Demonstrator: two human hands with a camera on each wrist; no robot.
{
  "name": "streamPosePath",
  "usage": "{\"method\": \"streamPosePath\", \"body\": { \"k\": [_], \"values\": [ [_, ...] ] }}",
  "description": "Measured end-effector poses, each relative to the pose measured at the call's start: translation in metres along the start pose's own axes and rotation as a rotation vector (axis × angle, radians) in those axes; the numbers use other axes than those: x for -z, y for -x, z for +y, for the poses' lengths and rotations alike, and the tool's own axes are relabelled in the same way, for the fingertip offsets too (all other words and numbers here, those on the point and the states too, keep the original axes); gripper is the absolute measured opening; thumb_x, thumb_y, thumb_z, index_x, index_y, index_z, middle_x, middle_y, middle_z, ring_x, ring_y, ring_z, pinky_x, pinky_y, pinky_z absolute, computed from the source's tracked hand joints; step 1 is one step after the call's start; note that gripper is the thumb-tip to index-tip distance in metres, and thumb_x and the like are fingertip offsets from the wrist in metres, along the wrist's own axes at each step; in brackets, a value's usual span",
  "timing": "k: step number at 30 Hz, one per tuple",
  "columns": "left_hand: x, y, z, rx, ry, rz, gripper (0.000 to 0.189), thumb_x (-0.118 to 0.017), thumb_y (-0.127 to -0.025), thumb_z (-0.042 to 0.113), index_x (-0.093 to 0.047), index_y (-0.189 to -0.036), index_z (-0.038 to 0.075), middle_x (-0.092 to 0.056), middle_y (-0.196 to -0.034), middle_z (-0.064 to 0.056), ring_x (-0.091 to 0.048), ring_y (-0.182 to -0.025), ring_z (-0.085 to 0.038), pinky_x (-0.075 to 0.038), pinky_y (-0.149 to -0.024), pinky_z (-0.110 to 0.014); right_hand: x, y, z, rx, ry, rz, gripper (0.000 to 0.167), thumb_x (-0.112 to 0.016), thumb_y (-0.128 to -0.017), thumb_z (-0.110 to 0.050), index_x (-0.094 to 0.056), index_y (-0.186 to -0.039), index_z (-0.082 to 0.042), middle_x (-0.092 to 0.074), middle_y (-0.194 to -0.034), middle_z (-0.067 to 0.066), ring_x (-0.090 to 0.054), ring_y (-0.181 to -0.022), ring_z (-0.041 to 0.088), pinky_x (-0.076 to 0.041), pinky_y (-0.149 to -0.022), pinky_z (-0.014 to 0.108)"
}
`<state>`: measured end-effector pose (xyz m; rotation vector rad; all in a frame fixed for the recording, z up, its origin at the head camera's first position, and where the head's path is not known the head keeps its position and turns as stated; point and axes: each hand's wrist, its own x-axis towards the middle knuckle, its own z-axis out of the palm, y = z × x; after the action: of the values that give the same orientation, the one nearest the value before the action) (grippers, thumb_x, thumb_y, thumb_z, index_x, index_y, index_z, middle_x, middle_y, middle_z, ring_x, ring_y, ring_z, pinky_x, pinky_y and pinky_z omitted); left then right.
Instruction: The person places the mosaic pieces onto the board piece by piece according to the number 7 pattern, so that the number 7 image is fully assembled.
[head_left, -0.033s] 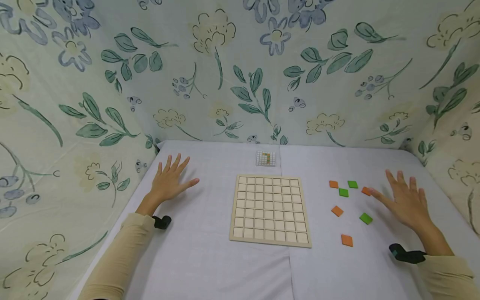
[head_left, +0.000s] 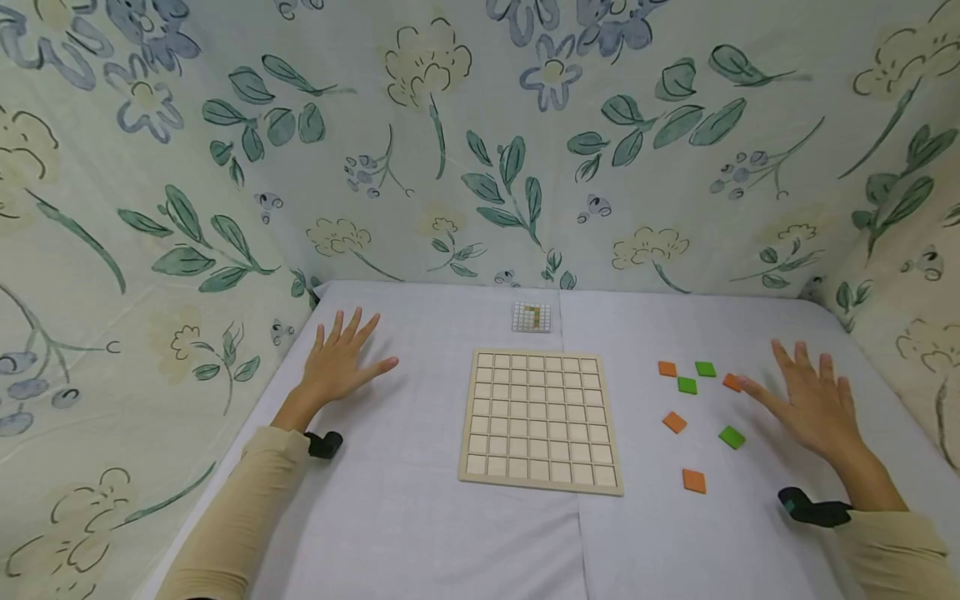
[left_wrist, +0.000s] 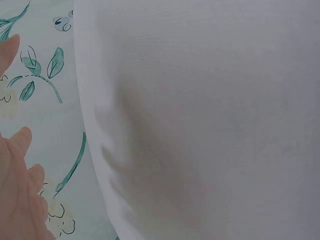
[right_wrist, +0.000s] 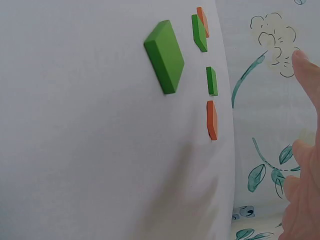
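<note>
A square wooden grid board (head_left: 540, 489) lies flat in the middle of the white-covered table. To its right are scattered three green square tiles (head_left: 732, 437) and several orange square tiles (head_left: 693, 481). My left hand (head_left: 335, 367) is spread above the table, left of the board, holding nothing. Over on the right, my right hand (head_left: 819, 408) is spread too, its thumb overlapping one orange tile (head_left: 731, 382) in the head view. The right wrist view shows that hand raised, with a green tile (right_wrist: 165, 57) below and no tile held.
Behind the board lies a small card (head_left: 532, 317) printed with a grid and a few coloured squares. White cloth (head_left: 420, 525) covers the table, with a crease in front of the board. Floral fabric (head_left: 525, 208) hangs behind and at both sides.
</note>
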<state>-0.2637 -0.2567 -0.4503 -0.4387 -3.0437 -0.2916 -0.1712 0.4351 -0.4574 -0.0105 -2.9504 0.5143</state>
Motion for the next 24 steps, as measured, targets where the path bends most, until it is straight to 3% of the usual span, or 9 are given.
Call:
{"method": "streamPosePath", "body": {
  "k": [16, 24],
  "values": [
    [-0.0017, 0.0036, 0.0004, -0.005, 0.041, -0.009, 0.098, -0.048, -0.089, 0.075, -0.013, -0.162, 0.020, 0.002, -0.166, -0.010, 0.013, -0.149, -0.036, 0.007, -0.114, -0.064, 0.0030, -0.0014, -0.0044, -0.003, -0.035, 0.022, 0.090, -0.050, -0.101, -0.048, 0.001, -0.158, -0.001, 0.014, -0.156, 0.035, 0.024, -0.141, 0.052, 0.020, -0.105, 0.069],
    [-0.0017, 0.0036, 0.0060, -0.032, 0.084, -0.001, 0.095, -0.050, -0.090, 0.073, -0.013, -0.162, 0.022, 0.002, -0.166, -0.009, 0.012, -0.150, -0.036, 0.003, -0.114, -0.066, 0.0043, 0.0000, -0.0087, 0.048, -0.146, 0.057, 0.086, -0.052, -0.102, -0.037, 0.002, -0.158, -0.002, 0.010, -0.158, 0.033, 0.019, -0.141, 0.054, 0.016, -0.105, 0.072]
  ]
}}
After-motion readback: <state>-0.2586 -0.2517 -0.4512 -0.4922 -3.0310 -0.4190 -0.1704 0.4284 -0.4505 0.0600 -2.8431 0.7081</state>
